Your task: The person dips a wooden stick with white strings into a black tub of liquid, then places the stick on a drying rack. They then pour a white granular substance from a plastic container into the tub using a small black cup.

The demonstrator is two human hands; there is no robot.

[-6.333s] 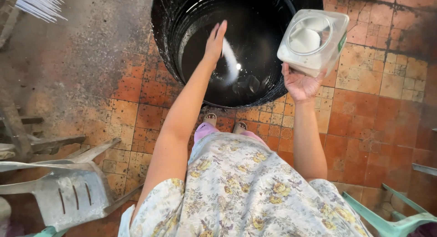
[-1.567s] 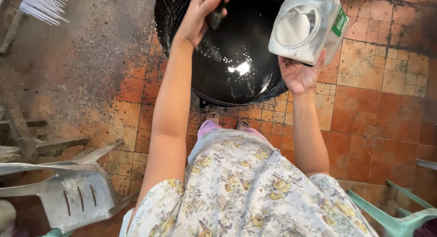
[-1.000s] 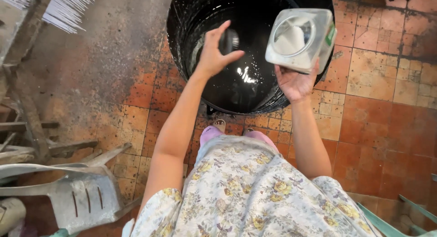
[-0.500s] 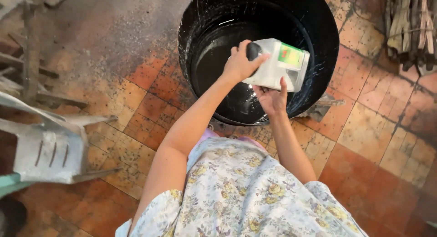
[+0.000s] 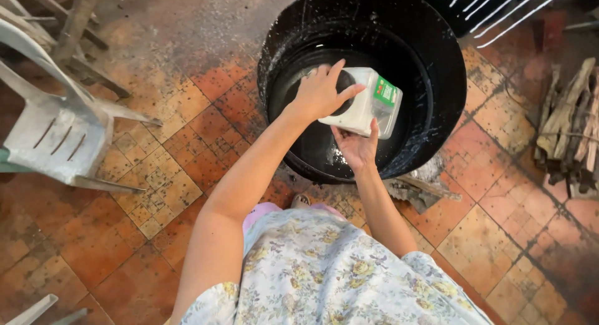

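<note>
— Where are the hands?

— Both are over the big black pan (image 5: 437,69) in the upper middle of the frame. The right hand (image 5: 357,147) is under a white plastic tub (image 5: 368,110), palm up, its grip closed round the tub's lower edge. The left hand (image 5: 321,91) lies on the tub's top end, fingers spread and curled over a dark round lid (image 5: 344,100) there.

— So the tub is held?

— Yes, tilted, between the two hands, above the pan's dark, wet-looking inside. It has a green label at its right end.

— Is the lid on tight or loose?

— I cannot tell; the fingers cover most of it.

— What else is around?

— The pan stands on a floor of worn orange tiles (image 5: 187,144). A grey plastic chair (image 5: 56,125) is at the left edge, and a stack of firewood (image 5: 571,131) at the right edge. The person's floral dress (image 5: 324,275) fills the lower middle, with a foot (image 5: 301,201) showing just below the pan.
</note>
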